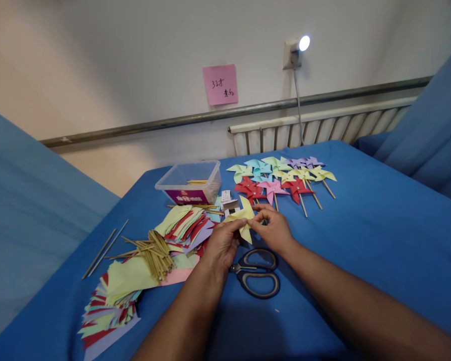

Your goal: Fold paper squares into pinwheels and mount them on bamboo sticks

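Between both hands is a yellow paper pinwheel [245,215], held up above the table with its blades folded in. My left hand [225,240] grips it from the left, thumb pressed at its middle. From the right, my right hand [272,225] pinches it near the centre, fingers curled. Whether a pin or stick is in the fingers I cannot make out. Just below the hands lie dark-handled scissors [258,273], their blades partly hidden by my left hand. Behind the pinwheel stands a small open white box [231,206].
Finished pinwheels [273,187] on sticks lie at the back right. A clear plastic tub [210,176] with sticks stands at the back left. Left of my hands are cut paper sheets [131,278], a pile of wooden sticks [158,255] and two thin rods [103,253]. Blue curtains [33,215] hang at both sides.
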Tool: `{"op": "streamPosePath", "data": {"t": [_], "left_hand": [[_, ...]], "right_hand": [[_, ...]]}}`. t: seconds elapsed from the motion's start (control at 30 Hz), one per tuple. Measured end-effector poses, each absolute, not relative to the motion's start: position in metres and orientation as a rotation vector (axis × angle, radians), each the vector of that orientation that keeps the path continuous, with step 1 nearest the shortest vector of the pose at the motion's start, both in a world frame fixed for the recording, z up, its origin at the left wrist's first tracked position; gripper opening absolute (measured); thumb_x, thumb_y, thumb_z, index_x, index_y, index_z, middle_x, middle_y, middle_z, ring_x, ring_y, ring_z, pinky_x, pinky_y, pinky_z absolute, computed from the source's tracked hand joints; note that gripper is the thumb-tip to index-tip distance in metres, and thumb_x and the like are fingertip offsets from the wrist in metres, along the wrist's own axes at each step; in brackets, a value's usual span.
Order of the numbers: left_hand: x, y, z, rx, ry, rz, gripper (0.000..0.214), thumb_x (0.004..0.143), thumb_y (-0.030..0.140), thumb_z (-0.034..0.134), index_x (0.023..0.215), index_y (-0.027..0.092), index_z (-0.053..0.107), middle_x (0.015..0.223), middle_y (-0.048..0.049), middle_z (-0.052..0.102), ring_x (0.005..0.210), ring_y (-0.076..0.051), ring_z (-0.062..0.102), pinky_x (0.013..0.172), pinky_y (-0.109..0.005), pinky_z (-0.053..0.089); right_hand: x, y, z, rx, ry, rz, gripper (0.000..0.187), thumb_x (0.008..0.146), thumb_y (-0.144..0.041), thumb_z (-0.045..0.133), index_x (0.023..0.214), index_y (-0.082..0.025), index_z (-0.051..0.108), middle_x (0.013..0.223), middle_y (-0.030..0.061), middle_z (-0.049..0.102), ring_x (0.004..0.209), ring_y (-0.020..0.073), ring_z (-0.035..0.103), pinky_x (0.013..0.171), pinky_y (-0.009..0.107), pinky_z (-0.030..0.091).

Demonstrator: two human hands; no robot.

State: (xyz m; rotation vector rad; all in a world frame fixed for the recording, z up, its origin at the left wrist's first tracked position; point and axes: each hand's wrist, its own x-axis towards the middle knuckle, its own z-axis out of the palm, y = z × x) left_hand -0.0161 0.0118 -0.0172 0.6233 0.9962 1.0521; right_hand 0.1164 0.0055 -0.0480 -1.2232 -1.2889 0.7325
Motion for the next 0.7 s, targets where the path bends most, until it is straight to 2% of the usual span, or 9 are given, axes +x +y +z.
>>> {"op": "streamPosePath", "data": {"t": [0.2,0.33,0.5,0.57,0.7], "left_hand": [[-0.015,0.013,-0.018,0.633,1.004,1.063,0.028,0.058,0.011,0.077,0.085,0.009,0.071,0.076,-0.0059,0.073,0.064,-0.015,0.064,0.061,-0.024,0.051],[-0.015,0.012,-0.015,0.636,1.023,1.079,0.023,0.058,0.011,0.075,0.08,0.007,0.072,0.074,-0.0082,0.073,0.064,-0.016,0.065,0.063,-0.025,0.051],[-0.016,0.01,-0.012,0.734,1.045,0.969,0.014,0.058,0.013,0.074,0.069,0.007,0.071,0.066,-0.0104,0.071,0.057,-0.017,0.064,0.062,-0.027,0.05],[-0.016,0.009,-0.012,0.785,1.047,0.91,0.012,0.058,0.014,0.074,0.067,0.007,0.07,0.063,-0.0105,0.07,0.053,-0.016,0.062,0.059,-0.026,0.049],[-0.016,0.008,-0.012,0.846,1.004,0.86,0.012,0.059,0.014,0.074,0.067,0.007,0.069,0.063,-0.0099,0.069,0.054,-0.015,0.062,0.058,-0.025,0.047]], "right_hand": [[0.116,0.004,-0.046,-1.203,-1.259,0.755,0.021,0.07,-0.034,0.07,0.056,-0.022,0.059,0.097,0.0069,0.068,0.095,0.0233,0.064,0.087,0.039,0.046],[0.12,0.004,-0.043,-1.181,-1.147,0.847,0.026,0.068,-0.04,0.071,0.057,-0.021,0.057,0.089,0.0055,0.068,0.085,0.0216,0.063,0.077,0.035,0.048],[0.126,0.005,-0.033,-1.011,-0.926,1.201,0.035,0.06,-0.044,0.079,0.078,-0.021,0.059,0.067,-0.0012,0.066,0.062,0.0164,0.062,0.061,0.03,0.049],[0.127,0.004,-0.03,-0.947,-0.909,1.348,0.04,0.056,-0.041,0.082,0.083,-0.021,0.06,0.067,-0.0012,0.068,0.06,0.0166,0.063,0.059,0.03,0.05],[0.125,0.003,-0.03,-0.9,-0.909,1.476,0.039,0.053,-0.036,0.084,0.08,-0.02,0.061,0.074,0.0009,0.072,0.063,0.0174,0.067,0.061,0.031,0.052]]}}
